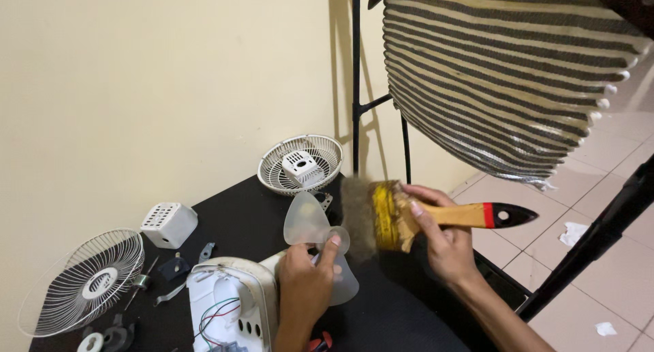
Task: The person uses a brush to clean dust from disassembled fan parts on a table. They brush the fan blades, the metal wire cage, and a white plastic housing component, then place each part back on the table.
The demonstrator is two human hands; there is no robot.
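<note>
My left hand (304, 277) grips a translucent white fan blade (308, 222) by its hub, holding it upright above the black table (245, 209). My right hand (436, 240) holds a wide paintbrush (436, 216) with a wooden handle, a red band and a black tip. The brush's worn bristles (357, 216) press against the right side of the fan blade.
A white fan body with exposed coloured wires (228, 304) lies in front of me. One wire grille (301, 163) sits at the back of the table, another (85, 280) at the left edge. A white vented cover (169, 224), small metal parts (178, 263) and a striped woven chair (504, 80) are nearby.
</note>
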